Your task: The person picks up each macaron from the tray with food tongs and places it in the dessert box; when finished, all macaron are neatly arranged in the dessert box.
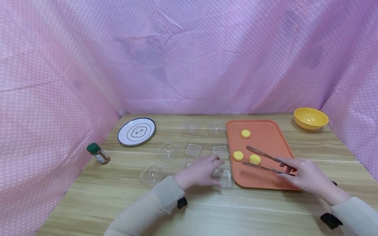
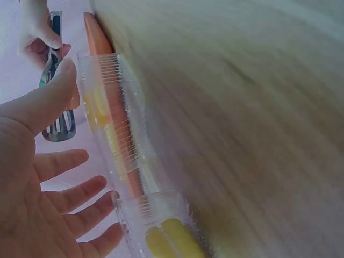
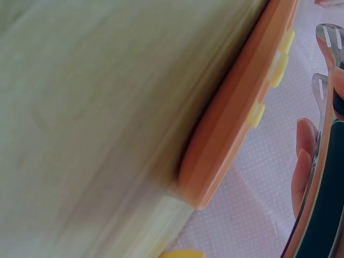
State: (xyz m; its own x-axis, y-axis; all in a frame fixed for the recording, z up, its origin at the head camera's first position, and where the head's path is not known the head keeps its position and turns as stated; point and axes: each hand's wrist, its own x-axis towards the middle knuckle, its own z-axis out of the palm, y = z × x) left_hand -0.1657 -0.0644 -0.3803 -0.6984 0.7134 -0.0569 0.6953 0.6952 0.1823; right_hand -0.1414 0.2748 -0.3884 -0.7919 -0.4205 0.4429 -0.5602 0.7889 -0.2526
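Observation:
My right hand [image 1: 308, 175] grips metal serving tongs [image 1: 265, 155] with dark handles, held above the orange tray [image 1: 274, 134]. The tongs' arms stand apart, with nothing pinched between their slotted tips. Three yellow macarons [image 1: 245, 133] lie on the tray, one of them seen between the tongs' arms. My left hand [image 1: 202, 170] is spread beside a clear plastic box [image 1: 224, 178] at the tray's left edge; its thumb and fingers are apart. In the left wrist view, a yellow macaron [image 2: 172, 239] shows through another clear box [image 2: 153, 199] near the fingertips.
Several clear plastic boxes and domed lids [image 1: 168, 151] spread over the middle of the wooden table [image 1: 124, 193]. A blue-rimmed white plate [image 1: 124, 139] and a green-capped spice jar [image 1: 101, 157] are at the left. The yellow bowl [image 1: 311, 118] stands at the back right.

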